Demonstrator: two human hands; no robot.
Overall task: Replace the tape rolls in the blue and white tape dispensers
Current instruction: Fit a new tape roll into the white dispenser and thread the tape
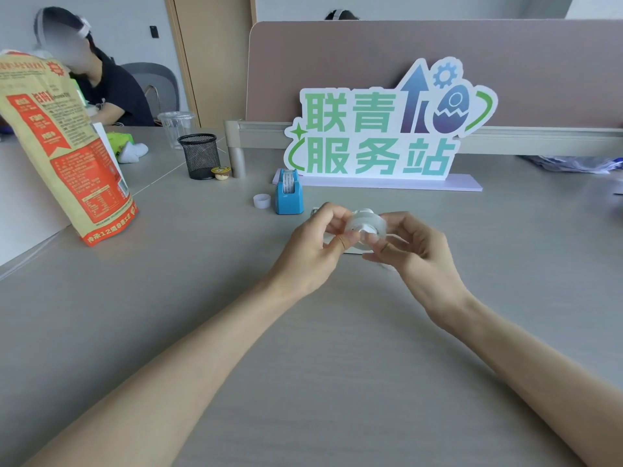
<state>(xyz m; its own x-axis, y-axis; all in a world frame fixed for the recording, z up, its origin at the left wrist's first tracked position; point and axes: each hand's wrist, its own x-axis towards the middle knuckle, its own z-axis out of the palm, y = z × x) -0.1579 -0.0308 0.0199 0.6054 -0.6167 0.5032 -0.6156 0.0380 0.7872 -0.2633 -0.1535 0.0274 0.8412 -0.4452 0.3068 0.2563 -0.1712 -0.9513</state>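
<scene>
Tape roll (365,224), clear, is held above the bench (337,365) at frame centre, between both hands. Left hand (312,246) pinches its 9 o'clock edge with thumb and fingertips closed on it; right hand (416,246) holds the 3 o'clock side, fingers curled narrow around and under it. My read: two-handed grip is for turning the roll to find the loose end or seat the core, not for carrying. Can't tell if there's a hub inside; centre is blurred.

White tape dispenser (347,249) seems to be the pale shape directly under the hands, mostly hidden, so can't confirm whether it's empty. Holding the roll right above it would make sense for a straight drop-in.

Blue tape dispenser (289,193) stands upright at 11 o'clock from the hands, near them but apart, with a printed roll visible in its slot. Looks done or not yet touched; can't say which. Small white ring (262,201) lies just beside it at its 9 o'clock, probably a spent core parked out of the way.

Standing sign (381,129) sits at 12 o'clock behind the dispensers. Mesh pen cup (200,156) at 10 o'clock, orange bag (64,153) far at 9 o'clock; neither is in the working area.

Risk: clear tape end is hard to see, so it could get loaded the wrong way round.
</scene>
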